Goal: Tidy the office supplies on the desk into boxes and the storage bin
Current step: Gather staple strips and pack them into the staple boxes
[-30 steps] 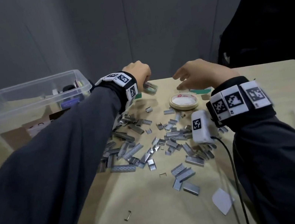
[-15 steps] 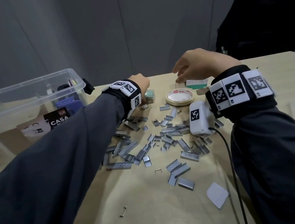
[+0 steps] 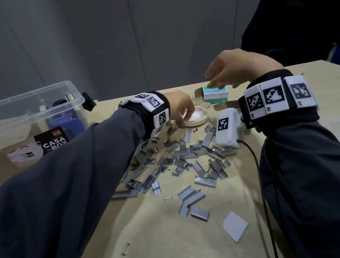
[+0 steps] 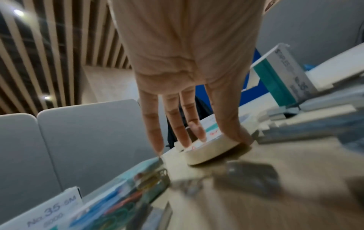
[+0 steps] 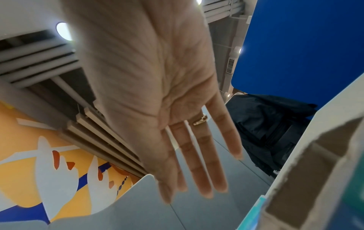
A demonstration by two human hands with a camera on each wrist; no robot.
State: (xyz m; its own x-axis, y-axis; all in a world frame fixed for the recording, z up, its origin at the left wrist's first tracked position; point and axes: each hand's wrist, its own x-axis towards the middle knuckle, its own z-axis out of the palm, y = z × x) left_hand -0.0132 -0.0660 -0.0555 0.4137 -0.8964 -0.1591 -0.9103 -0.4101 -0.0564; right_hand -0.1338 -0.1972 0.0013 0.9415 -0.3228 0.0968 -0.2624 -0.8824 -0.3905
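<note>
Early: storage bin (image 3: 25, 103) upper left partly filled, staples (image 3: 187, 155) loose mid-frame. Left hand (image 3: 180, 107) touches tape roll (image 3: 199, 121), fingers straight; right hand (image 3: 242, 67) released, empty, over staple box (image 3: 215, 97).

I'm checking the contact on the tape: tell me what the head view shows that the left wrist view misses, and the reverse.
Head only: the clear storage bin, the whole spread of staple strips, the right hand open above the staple box. Left wrist only: straight fingertips resting on top of the tape roll, another digit against its rim; a box of coloured paper clips nearby. Both: the left hand on the flat-lying tape roll, and the green-and-white staple box.
</note>
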